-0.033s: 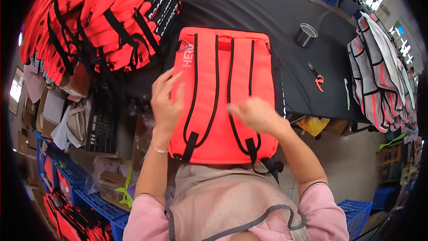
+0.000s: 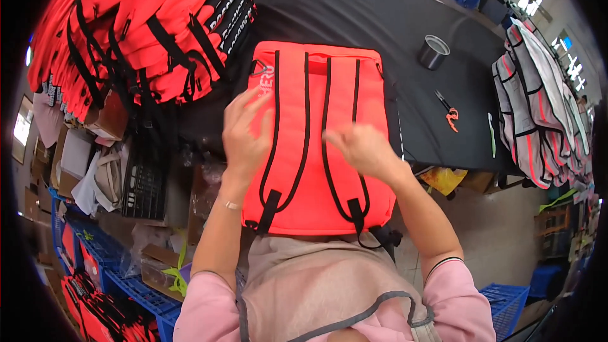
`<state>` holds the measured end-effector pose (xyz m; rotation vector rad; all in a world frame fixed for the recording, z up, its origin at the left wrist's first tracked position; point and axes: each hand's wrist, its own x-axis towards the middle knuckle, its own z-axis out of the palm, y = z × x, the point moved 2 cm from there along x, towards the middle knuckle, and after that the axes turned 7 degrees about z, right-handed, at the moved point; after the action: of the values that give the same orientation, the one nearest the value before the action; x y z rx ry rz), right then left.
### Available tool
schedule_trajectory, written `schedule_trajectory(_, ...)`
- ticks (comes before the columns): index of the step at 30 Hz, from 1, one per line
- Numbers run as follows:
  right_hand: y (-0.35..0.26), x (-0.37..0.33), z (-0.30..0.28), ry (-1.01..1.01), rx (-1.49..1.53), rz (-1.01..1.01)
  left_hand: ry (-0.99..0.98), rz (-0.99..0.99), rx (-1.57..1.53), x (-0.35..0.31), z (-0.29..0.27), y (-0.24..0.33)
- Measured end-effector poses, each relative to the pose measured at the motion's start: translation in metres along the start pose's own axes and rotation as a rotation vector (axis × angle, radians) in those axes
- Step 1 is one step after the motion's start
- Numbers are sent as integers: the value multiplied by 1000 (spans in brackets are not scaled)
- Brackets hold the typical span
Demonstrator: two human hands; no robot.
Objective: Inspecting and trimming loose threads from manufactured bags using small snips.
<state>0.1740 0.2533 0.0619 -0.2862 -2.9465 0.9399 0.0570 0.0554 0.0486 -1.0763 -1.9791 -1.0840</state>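
Note:
A bright red-orange backpack [image 2: 316, 171] lies on the dark-covered table with its two black-edged shoulder straps facing up. Its lower end is against my apron. Over its left edge, my left hand [image 2: 246, 136] is open with its fingers spread and nothing visible in them. Above the right shoulder strap, my right hand [image 2: 364, 149] is closed, fingers curled and its tip near the strap's black trim. What it holds, if anything, is hidden. A black webbing strap [image 2: 358, 215] with a loose tail hangs at the backpack's lower right.
A tall pile of red bags [image 2: 145, 38] stands at the left. Orange-handled snips [image 2: 451, 117], a dark metal cup [image 2: 434, 52] and a thin pale-green tool [image 2: 492, 134] lie on the table [image 2: 354, 6]. Grey black-edged pieces [image 2: 538, 107] hang at the right; blue crates [image 2: 149, 297] stand below.
My left hand has shifted slightly right over the backpack's edge. My right hand has moved a little up. The backpack lies almost as before.

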Motion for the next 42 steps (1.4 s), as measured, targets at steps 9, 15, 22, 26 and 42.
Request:
schedule_trajectory(9,91,78,57,361,-322,-147,-785,-3,267,-36,111,-53)
schedule_trajectory(15,64,49,40,-16,-404,-132,-801,1,117,-57,77,-33)
schedule_trajectory(22,27,112,73,255,-404,-310,-698,34,81,-55,80,-35)
schedule_trajectory(26,41,110,93,151,-467,-332,-498,-104,-192,-78,49,-36)
schedule_trajectory(42,133,-61,39,537,139,330,143,-1236,-975,-200,-56,6)
